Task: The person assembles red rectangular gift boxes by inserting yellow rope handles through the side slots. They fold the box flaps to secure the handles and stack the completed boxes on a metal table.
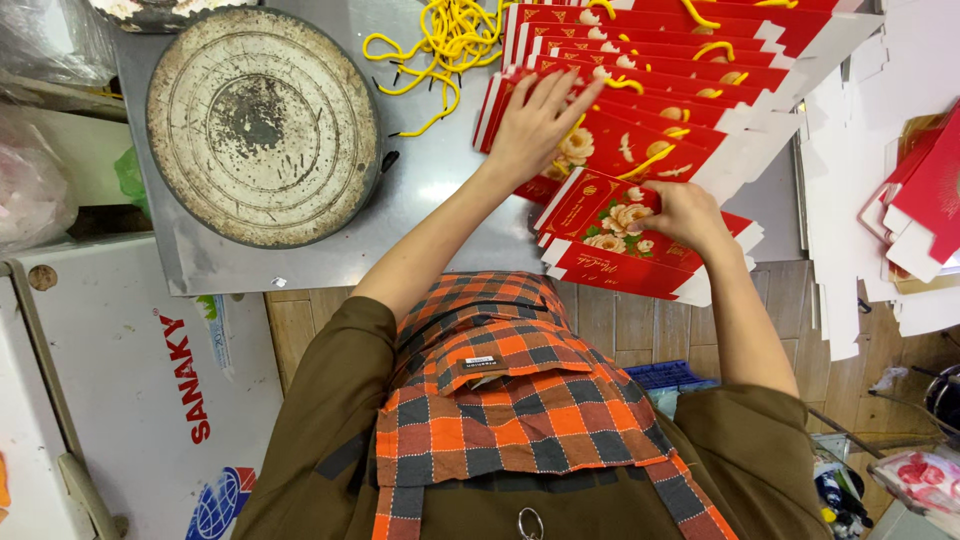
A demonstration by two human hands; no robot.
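Note:
A fanned row of flat red paper bags [660,90] with gold flower prints and yellow cord handles lies on a grey metal table [430,200]. My left hand [538,120] rests flat with spread fingers on the near end of that row. My right hand [682,215] grips the top red bag [600,215] of a small stack at the table's front edge, thumb on its printed face. A loose bunch of yellow cords [445,45] lies behind my left hand.
A round, worn metal disc [262,125] sits on the table's left part. White flat cardboard blanks [860,150] and more red pieces [930,195] lie to the right. A white chest appliance [120,400] stands at lower left. Plastic bags [35,190] hang at far left.

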